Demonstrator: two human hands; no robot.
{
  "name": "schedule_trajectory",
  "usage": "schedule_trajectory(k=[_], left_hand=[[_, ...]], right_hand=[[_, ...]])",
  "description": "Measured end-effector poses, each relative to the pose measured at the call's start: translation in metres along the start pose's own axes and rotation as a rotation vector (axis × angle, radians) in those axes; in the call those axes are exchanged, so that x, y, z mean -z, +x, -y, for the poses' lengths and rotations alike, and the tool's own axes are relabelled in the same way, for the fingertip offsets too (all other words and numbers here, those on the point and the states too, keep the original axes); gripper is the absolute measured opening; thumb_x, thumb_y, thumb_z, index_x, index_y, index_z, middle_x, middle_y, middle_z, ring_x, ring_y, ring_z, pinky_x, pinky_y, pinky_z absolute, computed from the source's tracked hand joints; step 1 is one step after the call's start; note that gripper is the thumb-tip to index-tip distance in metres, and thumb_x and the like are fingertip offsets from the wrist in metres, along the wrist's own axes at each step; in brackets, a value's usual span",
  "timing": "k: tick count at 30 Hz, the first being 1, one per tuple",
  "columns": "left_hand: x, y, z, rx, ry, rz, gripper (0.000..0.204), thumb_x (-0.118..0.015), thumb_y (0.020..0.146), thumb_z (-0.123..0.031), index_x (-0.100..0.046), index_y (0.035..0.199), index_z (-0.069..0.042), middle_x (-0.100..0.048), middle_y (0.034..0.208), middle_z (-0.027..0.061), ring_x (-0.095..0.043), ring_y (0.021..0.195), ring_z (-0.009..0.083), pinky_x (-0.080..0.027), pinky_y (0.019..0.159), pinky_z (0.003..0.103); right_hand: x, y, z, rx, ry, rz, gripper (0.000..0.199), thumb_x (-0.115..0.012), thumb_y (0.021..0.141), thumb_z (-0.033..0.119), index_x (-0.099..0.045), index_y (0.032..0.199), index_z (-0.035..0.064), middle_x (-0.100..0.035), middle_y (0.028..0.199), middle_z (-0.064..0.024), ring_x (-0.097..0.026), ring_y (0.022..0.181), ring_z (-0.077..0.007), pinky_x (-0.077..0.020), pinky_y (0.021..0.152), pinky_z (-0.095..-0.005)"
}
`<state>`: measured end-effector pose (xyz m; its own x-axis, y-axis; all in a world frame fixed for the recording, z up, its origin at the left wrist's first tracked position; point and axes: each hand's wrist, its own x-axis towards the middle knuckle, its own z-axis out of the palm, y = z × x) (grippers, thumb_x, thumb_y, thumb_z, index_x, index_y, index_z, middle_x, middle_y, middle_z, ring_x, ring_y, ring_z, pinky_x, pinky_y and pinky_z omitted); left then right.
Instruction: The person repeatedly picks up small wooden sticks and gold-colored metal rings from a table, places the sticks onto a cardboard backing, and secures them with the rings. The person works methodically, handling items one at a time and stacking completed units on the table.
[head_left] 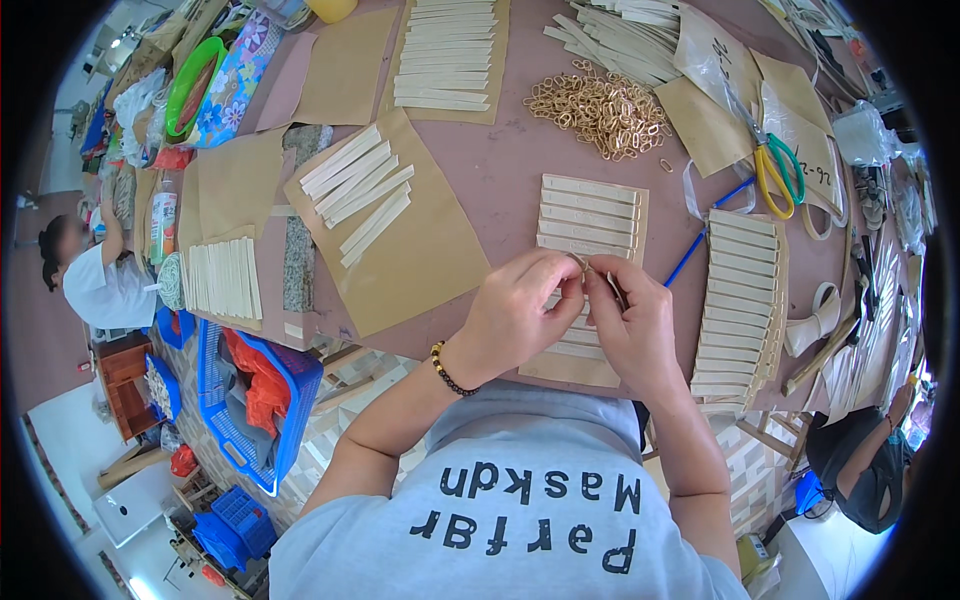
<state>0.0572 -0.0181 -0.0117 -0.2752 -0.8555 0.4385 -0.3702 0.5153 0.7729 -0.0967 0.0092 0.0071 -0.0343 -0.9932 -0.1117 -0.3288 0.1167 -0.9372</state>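
Note:
My left hand (522,308) and my right hand (632,318) meet fingertip to fingertip over the table's front part. Both are closed in a pinch around something small, mostly covered by the fingers, which I cannot make out. Beneath them lies a brown card (562,371) carrying a row of pale strips (587,214) with gold rings at their right ends. Beyond it is a heap of gold oval rings (605,112), with a single ring (665,165) apart from it. Right of my right hand, another card bears a long row of ringed strips (738,300).
Loose pale strips (360,185) lie on a tilted brown sheet (420,255) to the left. Farther off are more strips (445,55). Scissors (775,170) and a blue pen (690,252) lie to the right. Below the table edge stands a blue basket (225,425). A person (95,270) is at far left.

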Motion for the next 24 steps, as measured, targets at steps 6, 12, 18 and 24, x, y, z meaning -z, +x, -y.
schedule_trajectory(k=[6, 12, 18, 24], left_hand=[[0.001, 0.003, -0.002, -0.147, 0.124, -0.044, 0.022, -0.071, 0.069, 0.008, -0.060, 0.085, -0.002, -0.066, 0.086, 0.0107, -0.061, 0.064, 0.0209, -0.050, 0.054, 0.031], [0.003, 0.000, -0.006, 0.010, 0.000, -0.050, 0.017, -0.069, 0.069, 0.009, -0.061, 0.081, 0.000, -0.066, 0.088, 0.0125, -0.066, 0.071, 0.0238, -0.053, 0.063, 0.029], [0.015, -0.004, -0.004, 0.396, -0.347, 0.119, 0.014, -0.067, 0.075, 0.006, -0.058, 0.084, 0.000, -0.065, 0.080, 0.0059, -0.065, 0.071, 0.0104, -0.053, 0.065, 0.025], [0.022, -0.003, 0.001, 0.661, -0.722, 0.186, 0.021, -0.061, 0.081, 0.012, -0.051, 0.095, 0.000, -0.062, 0.094, 0.0073, -0.063, 0.087, 0.0116, -0.057, 0.081, 0.027]], right_hand=[[0.001, -0.001, 0.002, -0.005, -0.014, 0.011, 0.017, -0.063, 0.089, 0.005, -0.065, 0.104, -0.0024, -0.068, 0.091, -0.0186, -0.065, 0.064, -0.0246, -0.0499, 0.057, -0.0318], [0.012, 0.001, 0.013, 0.038, -0.083, 0.109, 0.018, -0.064, 0.088, 0.006, -0.065, 0.104, -0.0032, -0.069, 0.091, -0.0193, -0.067, 0.067, -0.0247, -0.0514, 0.061, -0.0314], [0.022, 0.001, 0.012, -0.126, -0.019, 0.209, 0.019, -0.066, 0.087, 0.008, -0.064, 0.102, -0.0041, -0.069, 0.087, -0.0190, -0.068, 0.073, -0.0214, -0.0525, 0.066, -0.0312], [0.022, 0.003, 0.006, -0.145, 0.026, 0.224, 0.022, -0.066, 0.087, 0.008, -0.063, 0.103, -0.0059, -0.069, 0.084, -0.0176, -0.067, 0.074, -0.0193, -0.0518, 0.068, -0.0313]])
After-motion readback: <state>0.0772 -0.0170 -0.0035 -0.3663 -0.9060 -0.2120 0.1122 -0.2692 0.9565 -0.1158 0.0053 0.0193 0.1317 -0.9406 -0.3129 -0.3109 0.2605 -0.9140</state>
